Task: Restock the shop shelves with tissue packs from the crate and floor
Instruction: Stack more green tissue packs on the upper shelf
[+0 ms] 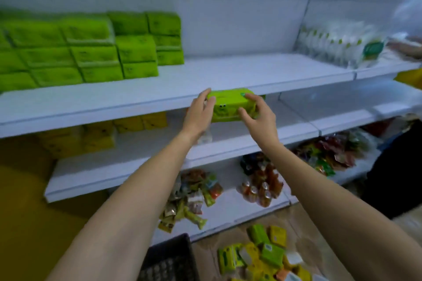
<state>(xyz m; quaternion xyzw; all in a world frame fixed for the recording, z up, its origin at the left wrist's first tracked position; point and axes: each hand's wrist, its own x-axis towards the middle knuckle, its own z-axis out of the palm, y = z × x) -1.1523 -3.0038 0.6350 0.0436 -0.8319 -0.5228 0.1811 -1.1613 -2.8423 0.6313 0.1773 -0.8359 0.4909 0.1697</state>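
While both hands grip green pack ends, long axis 9-to-3; top shelf bare spot lies 12 o'clock

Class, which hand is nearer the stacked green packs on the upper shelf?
Left. The left hand grips the held pack at the end facing the stacked green packs; the right hand grips the far end.
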